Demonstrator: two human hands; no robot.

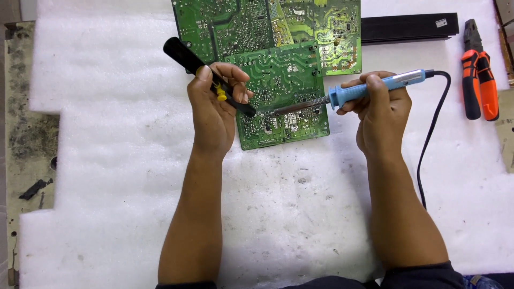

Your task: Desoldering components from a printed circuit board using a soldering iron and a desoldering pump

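Left hand: I see it clenched around a black desoldering pump with a yellow button, nozzle angled down onto the board.
Right hand: I see it grasping the blue handle of a soldering iron, held almost level, its metal tip reaching left.
Meeting point: iron tip and pump nozzle sit just beside each other on the lower part of the green circuit board.
Board: solder side up, lying on white foam sheet, between my 2 hands.
Cord: black, looping down from the iron's rear.
Far right: orange-and-black pliers on the foam, well apart.
Top right: black strip beside the board.
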